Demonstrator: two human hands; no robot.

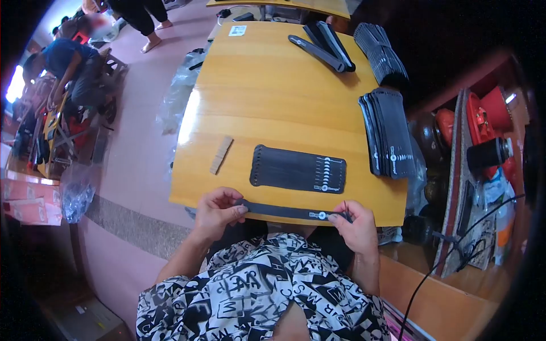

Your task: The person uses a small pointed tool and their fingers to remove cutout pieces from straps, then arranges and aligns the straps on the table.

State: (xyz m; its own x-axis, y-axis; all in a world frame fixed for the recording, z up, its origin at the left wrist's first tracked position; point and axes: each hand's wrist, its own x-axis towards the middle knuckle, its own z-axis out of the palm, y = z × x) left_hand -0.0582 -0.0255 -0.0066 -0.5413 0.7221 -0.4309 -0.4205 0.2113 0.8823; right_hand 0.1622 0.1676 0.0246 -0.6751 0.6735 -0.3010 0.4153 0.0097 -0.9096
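Observation:
A dark strip [278,211] with a small white print near its right end is stretched level along the table's front edge. My left hand [219,215] pinches its left end between thumb and fingers. At the other end, beside the print, my right hand [355,224] is closed on the strip. Just beyond it on the table lies a fanned row of dark strips [290,167], overlapping, their white prints lined up at the right. Left of that row is a small brown folded or segmented piece [222,154].
Bundles of dark strips [389,131] line the right edge of the wooden table [256,96], with more loose strips [324,48] at the back. A shelf with red items [492,113] stands right. At left, a person [74,68] sits at another table; someone's legs show behind.

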